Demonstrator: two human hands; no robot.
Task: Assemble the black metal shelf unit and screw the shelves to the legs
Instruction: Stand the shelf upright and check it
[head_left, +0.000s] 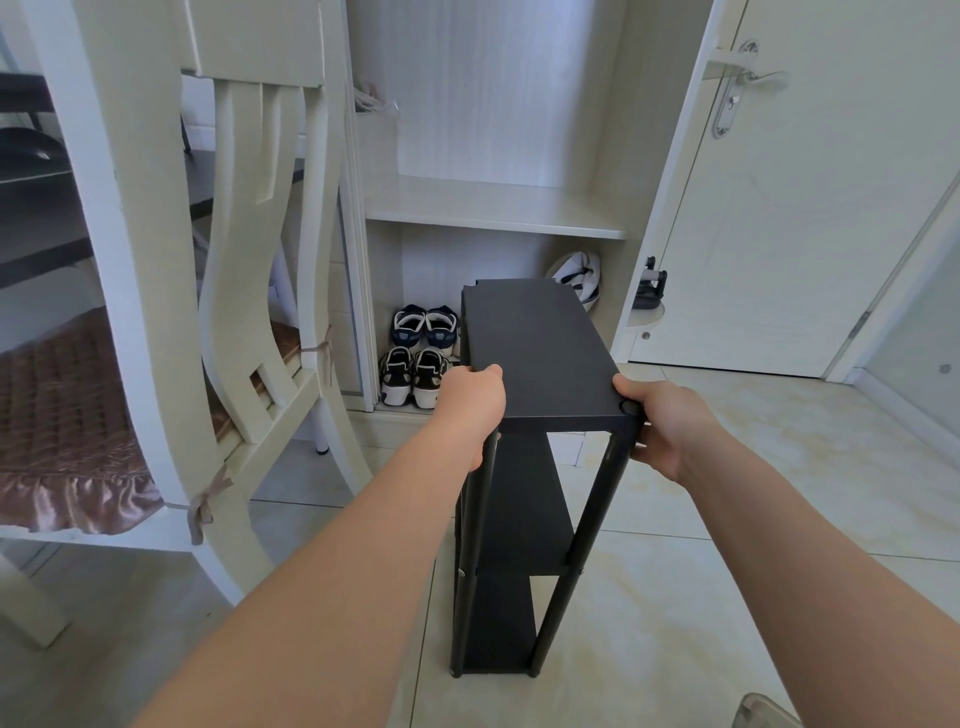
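Observation:
The black metal shelf unit (537, 353) stands upright on the tiled floor in the middle of the view, with a top shelf, a middle shelf (524, 514) and a bottom shelf (498, 623) fixed between round black legs (587, 525). My left hand (470, 405) grips the top shelf's near left corner, thumb lying on top. My right hand (662, 426) holds the near right corner, fingers curled round the leg top. Small silver screw heads (461, 572) show on the legs at the middle shelf.
A white wooden chair (156, 312) with a brown cushion stands close on the left. Behind the unit is an open white wardrobe (493, 213) with two pairs of shoes (418, 353) on its floor. A white door (779, 208) is at the right.

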